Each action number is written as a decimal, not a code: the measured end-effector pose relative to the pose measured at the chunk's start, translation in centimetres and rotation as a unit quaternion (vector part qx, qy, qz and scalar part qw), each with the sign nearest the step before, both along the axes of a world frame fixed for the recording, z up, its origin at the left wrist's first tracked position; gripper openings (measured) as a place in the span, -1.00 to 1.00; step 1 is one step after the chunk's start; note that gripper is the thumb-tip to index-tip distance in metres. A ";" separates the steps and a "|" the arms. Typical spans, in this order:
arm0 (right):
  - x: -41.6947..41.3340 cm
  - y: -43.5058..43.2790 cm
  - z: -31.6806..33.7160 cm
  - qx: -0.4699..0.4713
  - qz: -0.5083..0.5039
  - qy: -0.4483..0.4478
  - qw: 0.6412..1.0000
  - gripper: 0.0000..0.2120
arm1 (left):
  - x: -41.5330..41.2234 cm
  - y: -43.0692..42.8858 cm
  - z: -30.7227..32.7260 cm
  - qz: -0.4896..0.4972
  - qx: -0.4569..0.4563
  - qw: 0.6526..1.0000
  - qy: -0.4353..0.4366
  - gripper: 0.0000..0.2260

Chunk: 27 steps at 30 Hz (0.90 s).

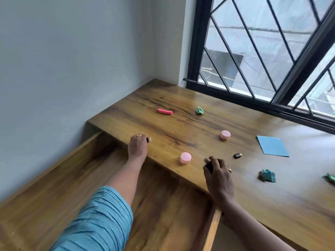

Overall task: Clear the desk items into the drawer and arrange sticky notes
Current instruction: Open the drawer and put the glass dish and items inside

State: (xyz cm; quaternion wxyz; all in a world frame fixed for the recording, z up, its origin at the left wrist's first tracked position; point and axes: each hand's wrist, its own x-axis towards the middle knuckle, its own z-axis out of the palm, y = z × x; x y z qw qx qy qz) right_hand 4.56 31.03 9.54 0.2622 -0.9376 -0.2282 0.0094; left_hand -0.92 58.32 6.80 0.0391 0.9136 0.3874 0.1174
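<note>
My left hand (137,144) reaches over the open drawer (76,187) and grips a small dark object (149,139) at the desk's front edge. My right hand (218,175) holds a small dark bottle-like object (208,164) just above the desk edge. Two pink round containers lie on the desk (181,105), one near the edge (185,157) and one farther back (225,134). A blue sticky note (272,146) lies flat to the right. A small dark item (237,155) sits between my right hand and the note.
A pink strip-shaped pad (165,111) and a crumpled green paper (199,111) lie at the back of the desk. Two more crumpled papers sit at the right, a teal one (268,175) and a green one (330,178). A barred window (262,51) runs behind; a wall stands left.
</note>
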 end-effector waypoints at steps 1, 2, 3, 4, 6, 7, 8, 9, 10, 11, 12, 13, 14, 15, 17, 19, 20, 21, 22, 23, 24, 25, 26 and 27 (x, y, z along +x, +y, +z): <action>-0.6 -0.1 0.0 0.000 0.012 -0.003 1.000 -0.59 | -0.5 -0.6 0.0 -0.004 0.009 1.000 -0.013 -0.78; -1.1 -0.2 0.0 -0.002 0.023 -0.004 1.000 -0.58 | -1.0 -1.2 -0.1 -0.011 0.010 1.000 -0.021 -0.79; -1.9 -0.2 0.1 -0.003 0.033 -0.005 0.999 -0.58 | -1.8 -1.8 -0.2 -0.015 0.005 0.999 -0.027 -0.79; -2.4 -0.1 0.2 -0.001 0.039 -0.006 0.999 -0.59 | -2.3 -2.3 -0.4 -0.021 0.000 0.999 -0.043 -0.78; -4.2 0.1 0.2 0.010 0.049 0.003 0.999 -0.59 | -4.2 -3.7 -0.7 -0.020 -0.019 0.997 -0.071 -0.78; -5.5 0.0 0.3 0.014 0.055 0.011 0.998 -0.59 | -5.7 -4.5 -0.6 -0.013 -0.035 0.996 -0.083 -0.77; -6.8 0.0 0.4 0.017 0.063 0.017 0.998 -0.60 | -7.2 -5.2 -0.6 -0.008 -0.049 0.994 -0.100 -0.77; -8.0 0.0 0.3 0.021 0.070 0.020 0.997 -0.60 | -8.6 -5.8 -0.7 -0.006 -0.060 0.991 -0.116 -0.76; -9.4 -0.2 0.3 0.025 0.076 0.022 0.997 -0.61 | -10.4 -6.6 -0.8 -0.005 -0.070 0.990 -0.125 -0.75; -10.8 -0.4 0.4 0.028 0.082 0.023 0.996 -0.62 | -12.3 -7.5 -0.8 -0.001 -0.080 0.989 -0.123 -0.74; -12.2 -0.6 0.3 0.030 0.090 0.024 0.995 -0.64 | -14.2 -8.3 -0.7 0.005 -0.090 0.990 -0.111 -0.73; -13.6 -0.8 0.1 0.030 0.099 0.028 0.994 -0.67 | -16.2 -9.0 -0.7 0.013 -0.099 0.990 -0.097 -0.72; -14.8 -0.8 -0.1 0.026 0.104 0.035 0.994 -0.71 | -17.9 -9.6 -0.9 0.022 -0.111 0.990 -0.083 -0.71; -16.2 -0.9 -0.4 0.017 0.105 0.048 0.993 -0.73 | -19.9 -10.3 -1.0 0.032 -0.124 0.990 -0.065 -0.71; -18.8 -0.8 -0.8 0.003 0.108 0.079 0.991 -0.77 | -23.3 -11.6 -0.9 0.041 -0.142 0.989 -0.025 -0.71; -21.3 -0.6 -1.3 -0.006 0.112 0.109 0.988 -0.79 | -26.3 -12.8 -1.0 0.045 -0.156 0.987 0.009 -0.71; -22.5 -0.4 -1.5 -0.014 0.114 0.127 0.985 -0.80 | -27.7 -13.4 -1.0 0.051 -0.164 0.985 0.025 -0.70; -23.6 -0.3 -1.8 -0.021 0.115 0.147 0.982 -0.80 | -28.9 -13.9 -1.1 0.060 -0.176 0.982 0.041 -0.70; -24.6 0.0 -2.1 -0.025 0.113 0.166 0.979 -0.79 | -30.0 -14.2 -1.3 0.066 -0.188 0.978 0.054 -0.69; -25.4 0.3 -2.5 -0.025 0.110 0.187 0.976 -0.77 | -30.8 -14.4 -1.4 0.073 -0.201 0.975 0.064 -0.68; -26.1 0.5 -2.7 -0.018 0.107 0.208 0.972 -0.73 | -31.3 -14.4 -1.7 0.079 -0.214 0.971 0.070 -0.67; -26.7 0.8 -3.0 -0.006 0.105 0.226 0.968 -0.66 | -31.8 -14.3 -1.9 0.083 -0.226 0.968 0.073 -0.66; -27.2 1.1 -3.4 -0.001 0.105 0.240 0.965 -0.60 | -32.0 -14.1 -2.2 0.083 -0.237 0.965 0.077 -0.66; -27.9 1.5 -3.8 -0.001 0.109 0.249 0.962 -0.58 | -32.2 -13.9 -2.4 0.081 -0.249 0.961 0.086 -0.66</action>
